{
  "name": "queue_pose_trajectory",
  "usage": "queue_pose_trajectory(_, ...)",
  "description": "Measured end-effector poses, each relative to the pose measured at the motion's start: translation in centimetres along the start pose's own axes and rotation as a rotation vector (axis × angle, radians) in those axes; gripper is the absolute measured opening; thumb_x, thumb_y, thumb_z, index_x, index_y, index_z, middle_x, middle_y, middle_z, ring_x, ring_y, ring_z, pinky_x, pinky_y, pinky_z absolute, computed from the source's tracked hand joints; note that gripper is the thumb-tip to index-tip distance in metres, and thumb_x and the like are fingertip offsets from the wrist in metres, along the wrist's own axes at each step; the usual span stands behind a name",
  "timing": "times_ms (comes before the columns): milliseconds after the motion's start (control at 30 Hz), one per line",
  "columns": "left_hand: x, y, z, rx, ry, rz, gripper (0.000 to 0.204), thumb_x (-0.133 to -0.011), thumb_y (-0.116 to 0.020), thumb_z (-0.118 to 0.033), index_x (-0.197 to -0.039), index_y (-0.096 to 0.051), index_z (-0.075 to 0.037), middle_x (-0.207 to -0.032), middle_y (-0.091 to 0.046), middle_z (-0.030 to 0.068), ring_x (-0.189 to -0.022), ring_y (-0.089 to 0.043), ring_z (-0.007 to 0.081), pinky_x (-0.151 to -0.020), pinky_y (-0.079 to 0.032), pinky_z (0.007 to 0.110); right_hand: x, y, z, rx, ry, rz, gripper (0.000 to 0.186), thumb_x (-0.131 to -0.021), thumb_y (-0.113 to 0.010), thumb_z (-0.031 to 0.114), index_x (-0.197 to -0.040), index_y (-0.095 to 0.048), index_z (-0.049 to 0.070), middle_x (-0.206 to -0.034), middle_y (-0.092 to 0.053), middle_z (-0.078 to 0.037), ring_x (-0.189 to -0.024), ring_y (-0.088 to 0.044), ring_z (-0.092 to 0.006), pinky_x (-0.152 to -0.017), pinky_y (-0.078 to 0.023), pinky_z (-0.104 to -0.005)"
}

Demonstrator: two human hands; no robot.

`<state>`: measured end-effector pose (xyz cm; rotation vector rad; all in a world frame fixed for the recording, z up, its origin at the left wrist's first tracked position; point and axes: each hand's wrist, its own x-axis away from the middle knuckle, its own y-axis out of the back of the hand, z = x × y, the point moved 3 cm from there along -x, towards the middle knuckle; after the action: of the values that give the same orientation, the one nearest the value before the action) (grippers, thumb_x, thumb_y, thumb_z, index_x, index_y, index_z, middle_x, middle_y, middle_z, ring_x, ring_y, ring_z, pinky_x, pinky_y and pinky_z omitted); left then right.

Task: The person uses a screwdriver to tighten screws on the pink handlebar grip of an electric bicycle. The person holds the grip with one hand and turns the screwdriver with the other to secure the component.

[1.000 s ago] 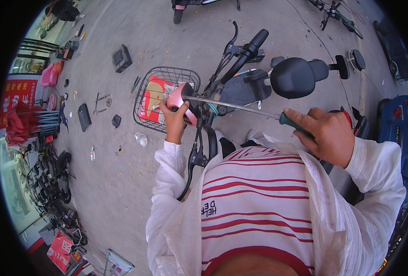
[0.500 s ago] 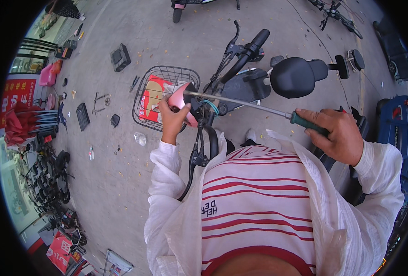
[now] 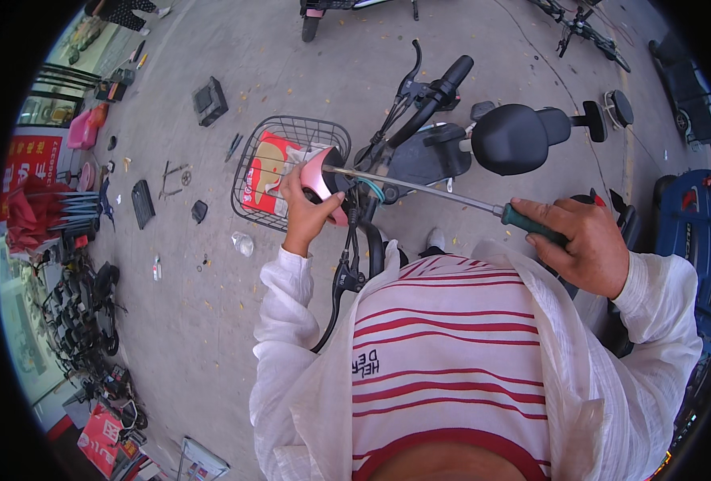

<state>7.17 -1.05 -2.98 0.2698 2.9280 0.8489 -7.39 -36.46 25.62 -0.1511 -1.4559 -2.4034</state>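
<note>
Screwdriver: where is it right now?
Head view: the screwdriver spans from centre to right, handle in the grip of the right hand, tip at the pink cover the left hand holds.

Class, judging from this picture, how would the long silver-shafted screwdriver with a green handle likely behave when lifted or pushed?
The long silver-shafted screwdriver with a green handle is probably stiff: its shaft runs straight from the right hand toward the pink curved shell. It may feel heavy for its thinness, since the shaft looks metallic.
</note>
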Motion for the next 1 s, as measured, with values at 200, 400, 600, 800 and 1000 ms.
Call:
queue_pose_trajectory(200, 0.1, 0.2, -0.8, 0.027, 0.027, -0.034, 0.094, -0.067, -0.088, -0.023, -0.143, -0.037, 0.0, -0.137, -0.034, 0.0221, -0.129, -0.034, 0.0355, -0.11, -0.032, 0.043, 0.1, 0.2, 0.2, 0.016, -0.005, -0.002, 0.038, -0.086, -0.069, 0.01, -0.124, -0.068, 0.003, -0.075, -0.066, -0.017, -0.057, -0.061, -0.0266, -0.053, -0.047, -0.0363)
queue_pose_trajectory(400, 0.2, 0.2, -1.2, 0.023, 0.025, -0.053, 0.093, -0.066, -0.088, -0.021, -0.142, -0.038, 0.0, -0.137, -0.034, 0.0215, -0.129, -0.034, 0.0345, -0.11, -0.032, 0.042, -0.1, 0.6, 1.0, 0.034, 0.002, -0.002, 0.038, -0.085, -0.069, 0.01, -0.122, -0.069, 0.004, -0.073, -0.064, -0.016, -0.057, -0.061, -0.0279, -0.052, -0.046, -0.0376)
queue_pose_trajectory(600, 0.5, 0.0, -2.0, 0.005, -0.025, -0.097, 0.092, -0.065, -0.088, -0.02, -0.141, -0.039, -0.003, -0.136, -0.031, 0.0215, -0.128, -0.033, 0.0359, -0.11, -0.031, 0.044, -0.7, 3.1, 2.9, 0.118, 0.042, 0.031, 0.04, -0.082, -0.07, 0.006, -0.122, -0.068, 0.002, -0.075, -0.064, -0.02, -0.06, -0.063, -0.0316, -0.056, -0.048, -0.0391)
queue_pose_trajectory(800, 1.1, -0.3, -3.6, -0.058, -0.09, -0.136, 0.093, -0.063, -0.087, -0.02, -0.142, -0.041, -0.006, -0.139, -0.029, 0.0244, -0.129, -0.033, 0.0386, -0.108, -0.033, 0.044, -3.3, 7.9, 6.7, 0.398, 0.106, 0.179, 0.044, -0.08, -0.071, 0.0, -0.123, -0.066, -0.002, -0.083, -0.069, -0.023, -0.064, -0.067, -0.0308, -0.059, -0.052, -0.0378)
queue_pose_trajectory(1000, 0.1, -0.9, -3.5, -0.051, -0.09, -0.113, 0.088, -0.062, -0.086, -0.019, -0.138, -0.045, -0.007, -0.136, -0.031, 0.0242, -0.13, -0.031, 0.0398, -0.109, -0.031, 0.045, -5.0, 8.4, 7.3, 0.32, 0.116, 0.133, 0.037, -0.08, -0.072, 0.001, -0.116, -0.07, -0.002, -0.087, -0.072, -0.022, -0.063, -0.068, -0.0285, -0.058, -0.052, -0.035)
